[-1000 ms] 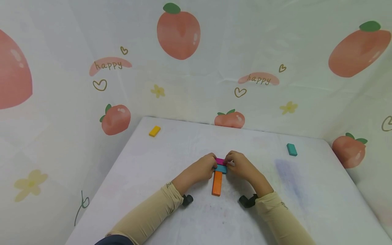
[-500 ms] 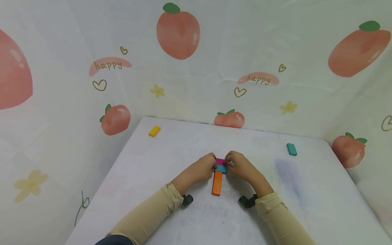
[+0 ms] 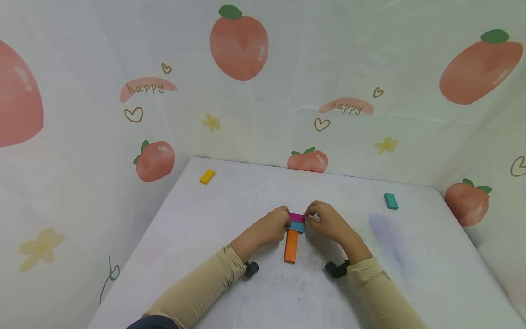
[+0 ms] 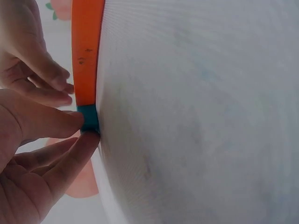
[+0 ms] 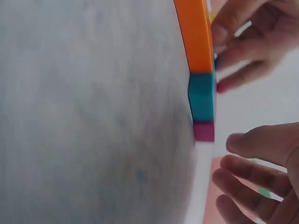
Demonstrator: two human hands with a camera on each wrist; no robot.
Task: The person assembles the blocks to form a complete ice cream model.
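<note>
A magenta block (image 3: 297,217) lies flat behind a blue block (image 3: 297,226), both set crosswise. An orange block (image 3: 291,246) runs from the blue one toward the person, forming a T shape. At the left end of the crosswise blocks, my left hand (image 3: 272,225) pinches the blue block with thumb and finger, as the left wrist view shows. My right hand (image 3: 328,222) is just off the right end, thumb and fingers loosely bent with nothing between them. In the right wrist view a gap separates its fingertips from the magenta block's end (image 5: 204,132).
A yellow block (image 3: 207,177) lies at the table's far left, a teal block (image 3: 391,201) at the far right. The white table (image 3: 263,297) meets peach-printed cloth at its back and sides. A black wrist camera (image 3: 337,269) hangs under the right wrist.
My right hand has let go of the blocks' right end and shifted slightly to the right. The left hand and the blocks look nearly unmoved.
</note>
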